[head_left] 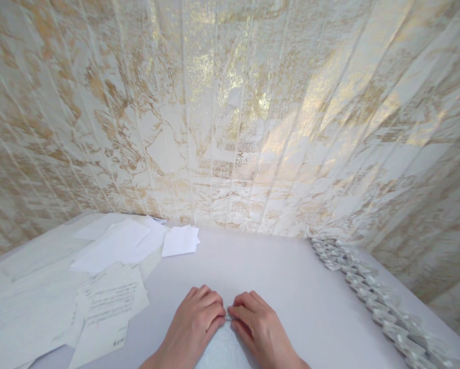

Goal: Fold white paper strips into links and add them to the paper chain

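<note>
Near the table's front edge, my left hand (pixel 199 318) and my right hand (pixel 258 323) face each other with a narrow gap between their fingertips. Both are closed, thumbs against bent fingers, pinching the top edge of a pale bluish-white sheet of paper (pixel 224 348). The sheet widens towards me, and its lower part runs out of the picture. Fingers hide most of the edge being held, so I cannot tell whether it is folded there.
Sheets with writing (pixel 110 302) and blank white sheets (pixel 115 243) overlap on the left. A small stack of white paper (pixel 181 241) lies at the back of the white table (pixel 253 256). Rows of folded paper pieces (pixel 376 302) line the right side. A gold-patterned curtain (pixel 230 128) hangs behind.
</note>
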A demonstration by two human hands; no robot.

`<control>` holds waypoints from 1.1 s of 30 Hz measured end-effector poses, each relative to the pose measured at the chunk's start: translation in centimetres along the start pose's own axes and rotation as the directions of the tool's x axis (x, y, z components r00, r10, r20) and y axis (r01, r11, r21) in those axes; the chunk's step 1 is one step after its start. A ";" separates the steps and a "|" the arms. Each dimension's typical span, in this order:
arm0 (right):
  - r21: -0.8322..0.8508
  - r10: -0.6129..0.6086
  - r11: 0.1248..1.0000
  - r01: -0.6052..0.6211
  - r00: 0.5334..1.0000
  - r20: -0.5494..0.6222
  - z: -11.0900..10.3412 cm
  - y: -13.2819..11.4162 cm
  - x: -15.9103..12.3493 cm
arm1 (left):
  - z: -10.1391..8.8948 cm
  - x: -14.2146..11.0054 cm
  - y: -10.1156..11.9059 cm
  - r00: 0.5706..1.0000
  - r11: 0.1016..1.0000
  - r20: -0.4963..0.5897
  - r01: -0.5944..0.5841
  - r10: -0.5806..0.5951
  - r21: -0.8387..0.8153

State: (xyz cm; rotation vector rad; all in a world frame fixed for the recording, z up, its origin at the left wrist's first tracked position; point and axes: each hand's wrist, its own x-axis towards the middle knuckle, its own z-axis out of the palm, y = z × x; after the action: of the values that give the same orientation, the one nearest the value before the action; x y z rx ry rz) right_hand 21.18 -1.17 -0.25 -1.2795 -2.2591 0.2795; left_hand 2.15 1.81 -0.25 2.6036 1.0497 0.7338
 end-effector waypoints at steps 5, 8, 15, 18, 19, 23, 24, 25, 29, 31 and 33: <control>-0.055 -0.018 0.998 0.016 1.000 -0.023 0.5 -0.2 0.0 | 0.8 0.0 0.3 0.988 0.978 -0.100 -0.101 0.120 0.181; -0.157 -0.086 0.985 0.077 0.995 -0.048 0.9 -0.2 -0.2 | 1.3 0.0 0.8 0.951 0.953 -0.202 -0.184 0.235 0.241; -0.201 -0.136 0.973 0.113 0.985 -0.105 0.3 -0.4 -0.3 | 0.2 -0.5 2.0 0.956 0.990 -0.265 -0.137 0.128 -0.016; -0.047 -0.069 0.997 0.064 0.991 -0.115 -0.1 -0.5 -0.3 | 0.6 -0.8 2.3 0.963 0.934 -0.158 0.157 -0.216 -0.320; -0.002 -0.054 0.999 0.054 0.992 -0.118 -0.2 -0.6 -0.4 | 0.8 -0.9 2.4 0.951 0.883 -0.087 0.238 -0.295 -0.404; 0.136 -0.046 0.989 0.060 0.993 -0.107 -0.1 -0.7 -0.6 | 1.3 -1.0 2.9 0.948 0.727 0.076 0.287 -0.309 -0.623; 0.162 -0.049 0.985 0.064 0.994 -0.096 -0.1 -0.7 -0.7 | 1.3 -0.9 3.1 0.951 0.693 0.077 0.272 -0.299 -0.667; 0.186 -0.053 0.980 0.068 0.995 -0.084 -0.2 -0.6 -0.7 | 1.2 -0.9 3.2 0.950 0.654 0.077 0.265 -0.301 -0.709; 0.296 -0.097 0.948 0.118 0.992 -0.087 -0.7 -0.5 -0.5 | 0.9 -0.7 3.4 0.921 0.493 0.124 0.307 -0.370 -0.814; 0.366 -0.092 0.923 0.120 0.991 -0.094 -0.8 -0.4 -0.5 | 1.0 -0.6 3.2 0.909 0.414 0.132 0.305 -0.396 -0.857; 0.428 -0.058 0.899 0.097 0.993 -0.104 -0.7 -0.3 -0.4 | 1.3 -0.6 2.9 0.900 0.327 0.138 0.289 -0.414 -0.900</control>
State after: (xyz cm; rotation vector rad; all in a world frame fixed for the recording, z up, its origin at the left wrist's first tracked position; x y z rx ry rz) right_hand 21.56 -1.70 0.34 -0.9450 -2.0151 0.6425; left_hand 4.18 -0.71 -0.44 1.3095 0.8224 0.9770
